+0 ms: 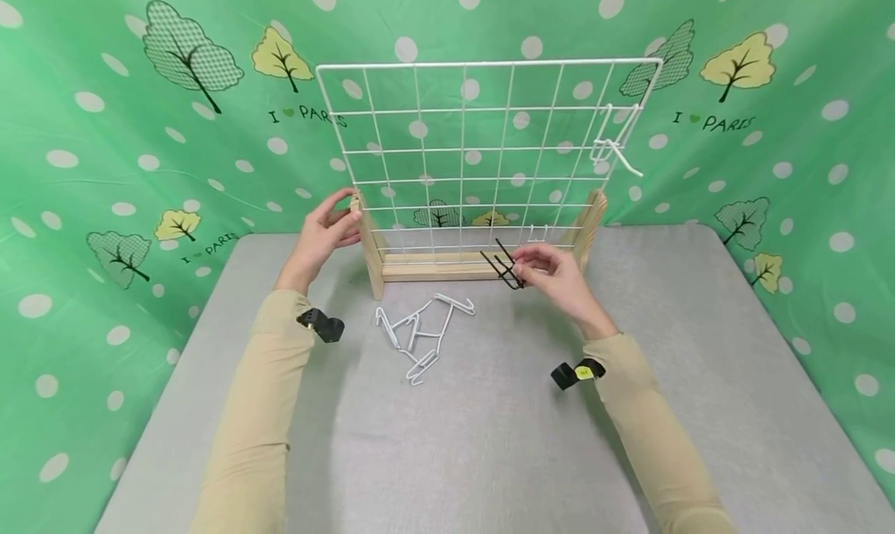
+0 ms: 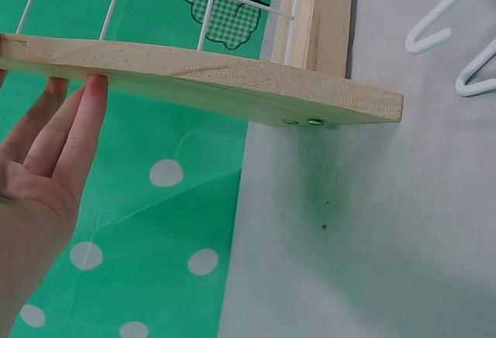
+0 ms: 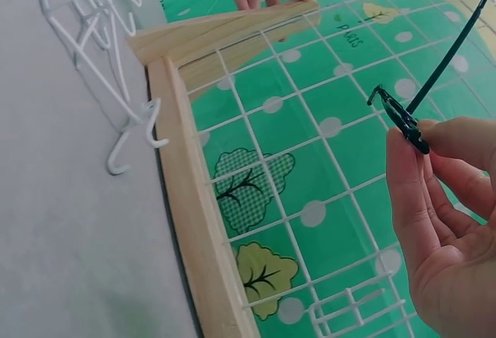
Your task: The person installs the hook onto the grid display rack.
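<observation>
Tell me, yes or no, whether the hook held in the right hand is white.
No, the right wrist view shows the right hand pinching a black hook.

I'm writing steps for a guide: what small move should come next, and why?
Probably bring the black hook up to the white wire grid: the right hand pinches it in front of the grid, the left hand touches the left wooden upright, and a white hook already hangs on the grid's upper right.
</observation>
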Tool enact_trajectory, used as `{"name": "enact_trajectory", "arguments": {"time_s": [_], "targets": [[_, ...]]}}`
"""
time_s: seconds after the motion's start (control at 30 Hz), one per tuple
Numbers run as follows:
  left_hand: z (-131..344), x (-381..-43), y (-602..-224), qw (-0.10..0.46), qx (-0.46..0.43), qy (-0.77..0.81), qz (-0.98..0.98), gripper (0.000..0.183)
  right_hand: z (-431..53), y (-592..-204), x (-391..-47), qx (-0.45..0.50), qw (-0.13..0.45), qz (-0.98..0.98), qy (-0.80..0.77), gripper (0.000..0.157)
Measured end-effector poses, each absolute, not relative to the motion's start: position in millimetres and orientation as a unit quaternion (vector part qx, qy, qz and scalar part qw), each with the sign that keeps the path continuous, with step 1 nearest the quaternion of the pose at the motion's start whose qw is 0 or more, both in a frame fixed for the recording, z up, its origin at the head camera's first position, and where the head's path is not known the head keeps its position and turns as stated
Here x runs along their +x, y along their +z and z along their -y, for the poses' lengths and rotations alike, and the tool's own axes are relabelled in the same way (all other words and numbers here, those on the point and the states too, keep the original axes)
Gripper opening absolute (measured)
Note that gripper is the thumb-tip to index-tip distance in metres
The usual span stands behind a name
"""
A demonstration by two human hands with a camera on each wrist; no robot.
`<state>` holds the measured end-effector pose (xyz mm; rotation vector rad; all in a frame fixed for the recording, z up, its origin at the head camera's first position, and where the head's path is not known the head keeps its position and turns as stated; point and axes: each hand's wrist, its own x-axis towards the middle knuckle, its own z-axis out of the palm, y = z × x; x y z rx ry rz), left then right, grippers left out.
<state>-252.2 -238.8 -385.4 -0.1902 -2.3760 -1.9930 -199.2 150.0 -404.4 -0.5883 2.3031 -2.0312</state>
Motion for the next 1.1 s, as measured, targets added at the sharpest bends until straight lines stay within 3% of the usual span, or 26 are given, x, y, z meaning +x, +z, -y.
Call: {"name": "enact_trajectory", "arguments": {"time_s": [1.1], "targets": [[238,-249,-384,0.012,-0.051,-0.643,0.764,0.058,-143,-365,-211,-0.190,-0.099,-0.673,-0.708,0.023]]}}
